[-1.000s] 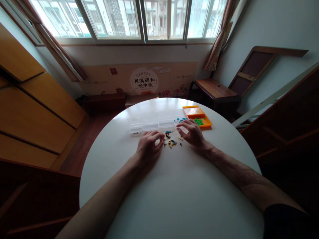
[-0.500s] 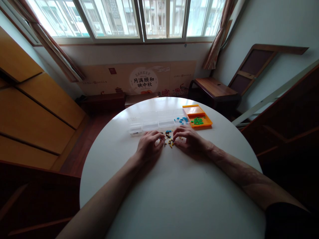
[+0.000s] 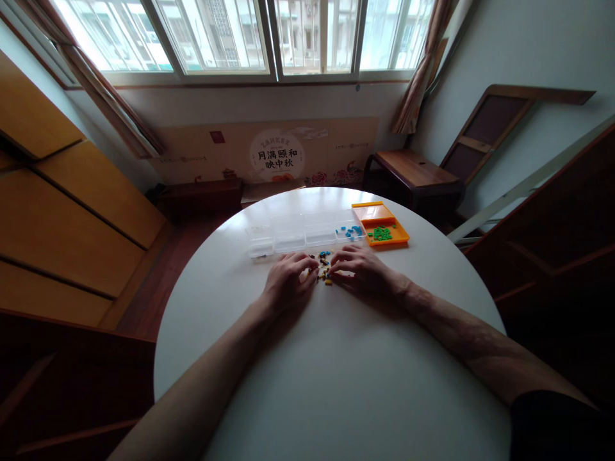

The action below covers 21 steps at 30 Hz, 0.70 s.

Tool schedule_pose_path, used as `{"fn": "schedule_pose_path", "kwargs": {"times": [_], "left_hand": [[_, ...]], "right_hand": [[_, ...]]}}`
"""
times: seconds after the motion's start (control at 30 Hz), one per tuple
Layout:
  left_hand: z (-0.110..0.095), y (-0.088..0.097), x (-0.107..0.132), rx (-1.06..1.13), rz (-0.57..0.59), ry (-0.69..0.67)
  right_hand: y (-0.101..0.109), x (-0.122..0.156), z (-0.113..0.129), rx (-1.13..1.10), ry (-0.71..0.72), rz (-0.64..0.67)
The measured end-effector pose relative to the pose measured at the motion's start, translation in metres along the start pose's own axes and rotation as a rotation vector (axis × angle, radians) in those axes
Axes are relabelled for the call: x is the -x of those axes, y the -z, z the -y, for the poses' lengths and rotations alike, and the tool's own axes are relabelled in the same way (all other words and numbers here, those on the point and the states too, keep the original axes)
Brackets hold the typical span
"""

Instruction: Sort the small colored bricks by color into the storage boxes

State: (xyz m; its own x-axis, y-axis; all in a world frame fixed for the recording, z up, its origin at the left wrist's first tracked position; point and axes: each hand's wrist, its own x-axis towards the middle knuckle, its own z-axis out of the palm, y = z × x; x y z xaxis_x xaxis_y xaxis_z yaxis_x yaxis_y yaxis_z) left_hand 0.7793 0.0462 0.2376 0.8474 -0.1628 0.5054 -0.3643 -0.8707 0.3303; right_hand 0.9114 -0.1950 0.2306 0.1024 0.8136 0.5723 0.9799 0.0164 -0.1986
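Right grip has come back from the orange tray to the little coloured pieces on the bench, fingers curled, facing the left grip; whether either pinches a piece cannot be told.

Both hands flank small coloured pieces.

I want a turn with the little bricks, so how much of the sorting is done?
Done: green pieces lie in the orange tray, and blue pieces in an end compartment of the clear box. In hand: the left hand and right hand both have fingertips at the mixed pile. Left: only that small pile of yellow, blue and dark bits, so probably nearly finished.
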Motion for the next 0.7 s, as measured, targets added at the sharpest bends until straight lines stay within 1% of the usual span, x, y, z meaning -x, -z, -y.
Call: {"fn": "schedule_pose_path", "kwargs": {"times": [0.13,0.37,0.57,0.7], "left_hand": [[0.0006,-0.0002,0.0003,-0.007,0.008,-0.002],[0.0013,-0.0004,-0.0001,-0.005,0.012,-0.009],[-0.0001,-0.0003,-0.0007,-0.014,0.011,-0.008],[0.0009,-0.0006,-0.0007,-0.035,-0.012,0.027]], "right_hand": [[-0.0011,0.0009,-0.0015,-0.004,0.004,-0.001],[-0.002,0.0004,0.0027,-0.062,-0.022,0.01],[-0.004,0.0021,-0.0008,-0.091,-0.021,0.023],[-0.003,0.0011,0.0003,-0.072,-0.044,0.016]]}}
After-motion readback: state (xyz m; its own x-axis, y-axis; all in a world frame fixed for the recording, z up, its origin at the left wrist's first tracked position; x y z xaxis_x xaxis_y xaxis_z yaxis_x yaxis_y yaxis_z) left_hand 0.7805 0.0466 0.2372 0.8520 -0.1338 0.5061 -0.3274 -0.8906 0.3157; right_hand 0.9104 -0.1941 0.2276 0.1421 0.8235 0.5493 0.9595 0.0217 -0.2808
